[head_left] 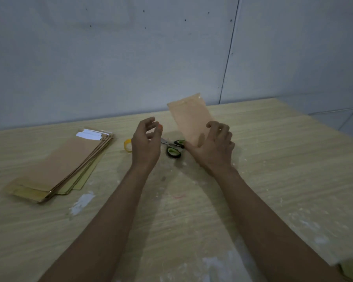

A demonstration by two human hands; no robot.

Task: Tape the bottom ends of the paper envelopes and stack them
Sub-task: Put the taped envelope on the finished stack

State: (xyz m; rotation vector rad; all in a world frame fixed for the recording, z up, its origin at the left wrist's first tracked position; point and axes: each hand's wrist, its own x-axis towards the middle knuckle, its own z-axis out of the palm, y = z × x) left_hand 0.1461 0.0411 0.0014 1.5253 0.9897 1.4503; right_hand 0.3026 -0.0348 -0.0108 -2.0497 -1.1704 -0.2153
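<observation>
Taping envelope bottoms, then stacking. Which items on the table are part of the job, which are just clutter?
Job:
- envelope, held up by the right hand
- envelope stack, lying on the left
- tape roll, partly behind the left hand, which holds nothing
- scissors, lying between the hands

Lying about:
- white smears on the table
</observation>
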